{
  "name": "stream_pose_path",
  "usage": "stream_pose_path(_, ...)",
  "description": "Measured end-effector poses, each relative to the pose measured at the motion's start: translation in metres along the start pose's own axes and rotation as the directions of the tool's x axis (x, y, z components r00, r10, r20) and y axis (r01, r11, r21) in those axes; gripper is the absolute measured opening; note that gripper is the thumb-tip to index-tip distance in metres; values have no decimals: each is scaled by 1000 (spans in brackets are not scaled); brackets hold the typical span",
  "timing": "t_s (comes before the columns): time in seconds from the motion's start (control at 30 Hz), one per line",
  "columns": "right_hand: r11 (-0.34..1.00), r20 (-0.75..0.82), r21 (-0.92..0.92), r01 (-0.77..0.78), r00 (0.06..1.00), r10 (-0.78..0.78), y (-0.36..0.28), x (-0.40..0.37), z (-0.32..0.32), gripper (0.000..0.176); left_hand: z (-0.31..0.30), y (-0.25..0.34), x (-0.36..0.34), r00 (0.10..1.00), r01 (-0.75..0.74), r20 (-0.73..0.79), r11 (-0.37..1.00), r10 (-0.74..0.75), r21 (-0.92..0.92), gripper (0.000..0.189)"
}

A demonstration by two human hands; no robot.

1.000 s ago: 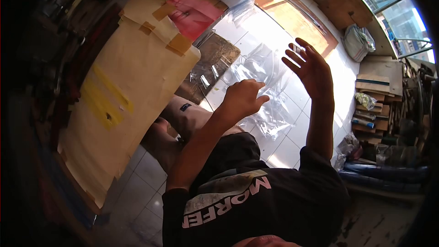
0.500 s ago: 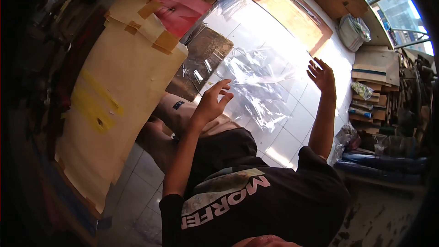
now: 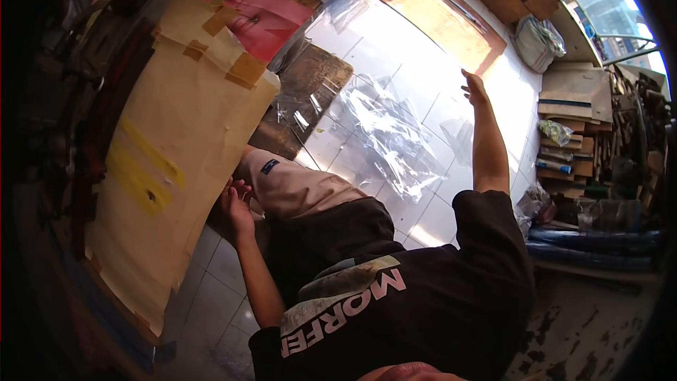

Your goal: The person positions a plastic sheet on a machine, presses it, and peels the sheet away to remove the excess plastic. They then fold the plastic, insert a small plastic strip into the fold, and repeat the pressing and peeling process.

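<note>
My left hand (image 3: 238, 204) is low beside the edge of a worktop covered with tan paper (image 3: 190, 106), close to my thigh. Its fingers are loosely bent and apart, with nothing visible in them. My right hand (image 3: 474, 89) reaches out over the bright tiled floor, fingers stretched and nothing seen in it. Between the two hands, a pile of clear plastic sheets or bags (image 3: 395, 144) lies on the floor, shiny and crumpled. A fainter clear plastic piece (image 3: 458, 134) shows right of the pile, below my right hand.
Brown tape and a red sheet (image 3: 271, 17) cover the worktop's far end. A worn brown board (image 3: 310, 92) with plastic scraps stands beside it. Stacked wood and cardboard pieces (image 3: 575, 99) line the right wall, near a white sack (image 3: 539, 42) and dark blue rolls (image 3: 592, 247).
My left hand has dropped back toward the worktop edge from above my knee. My right hand has moved slightly up and left. The clear plastic on the floor covers a narrower area.
</note>
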State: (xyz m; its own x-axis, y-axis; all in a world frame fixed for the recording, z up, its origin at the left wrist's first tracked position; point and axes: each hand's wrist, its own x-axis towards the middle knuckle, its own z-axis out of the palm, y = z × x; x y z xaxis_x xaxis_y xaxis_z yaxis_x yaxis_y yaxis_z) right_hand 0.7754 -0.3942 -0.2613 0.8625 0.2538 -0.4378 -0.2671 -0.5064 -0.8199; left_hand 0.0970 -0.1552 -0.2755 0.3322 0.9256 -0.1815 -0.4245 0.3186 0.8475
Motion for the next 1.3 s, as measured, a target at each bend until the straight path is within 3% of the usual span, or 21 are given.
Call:
stream_pose_path(0.03,995,37,-91,-45,998,49,-5,6,19,75,-7,-5,-3,1000,-12,-2,1000,12,-3,34)
stream_pose_path(0.1,959,118,-282,-32,991,68,-59,-53,55,84,-26,-14,-3,985,108,-132,993,-114,-58,35)
stream_pose_path(0.17,810,50,-564,160,986,-160,-35,45,84,71,-49,-35,-2,956,188,-227,982,-188,-24,34)
stream_pose_path(0.2,768,2,-561,309,928,-372,-43,53,102,60,-58,-40,0,940,215,-275,976,-203,14,33)
stream_pose_path(0.23,762,20,-549,344,917,-399,-68,45,116,60,-63,-42,4,921,247,-323,968,-219,48,31)
stream_pose_path(0.3,863,-53,-194,466,874,-483,-133,7,138,53,-71,-48,4,899,272,-375,960,-228,69,31)
stream_pose_path(0.37,785,-95,23,619,783,-615,-197,-45,161,41,-80,-55,3,883,297,-402,951,-242,82,31)
stream_pose_path(0.53,501,-25,-84,861,501,-865,-302,-56,212,38,-93,-69,2,861,343,-427,935,-275,90,31)
stream_pose_path(0.63,467,-23,-459,756,515,-857,-337,-33,241,52,-99,-77,5,857,359,-428,928,-287,96,31)
stream_pose_path(0.67,455,-20,-453,766,502,-865,-338,-17,250,52,-99,-78,7,855,362,-429,927,-290,96,31)
stream_pose_path(0.73,572,-96,-227,788,567,-818,-347,11,266,56,-101,-81,8,852,371,-431,924,-298,95,31)
stream_pose_path(0.77,561,-90,-222,797,557,-826,-354,13,265,56,-102,-82,9,850,377,-432,921,-303,96,31)
stream_pose_path(0.83,696,138,124,708,682,-718,-357,11,260,58,-105,-85,11,848,385,-429,918,-310,98,31)
stream_pose_path(0.87,694,142,124,709,680,-720,-361,6,259,58,-106,-87,12,847,390,-430,916,-314,99,31)
stream_pose_path(0.97,767,192,-77,638,764,-616,-372,-10,242,43,-108,-89,15,845,404,-424,908,-326,107,31)
stream_pose_path(1.0,769,294,-191,610,783,-548,-381,10,235,39,-109,-89,17,843,409,-424,906,-330,107,31)
stream_pose_path(1.03,790,251,-155,593,797,-549,-382,28,231,44,-110,-89,19,843,414,-421,903,-334,113,31)
stream_pose_path(1.17,749,210,-282,600,800,-562,-407,23,217,40,-111,-91,25,844,424,-414,897,-341,126,31)
stream_pose_path(1.23,601,316,-347,720,693,-648,-422,25,214,38,-110,-93,27,845,429,-408,894,-346,128,30)
stream_pose_path(1.27,573,280,-480,665,735,-618,-430,10,217,33,-111,-93,28,845,427,-409,895,-344,129,30)
stream_pose_path(1.3,569,282,-480,667,732,-620,-435,14,218,33,-111,-93,29,844,429,-410,894,-346,129,30)
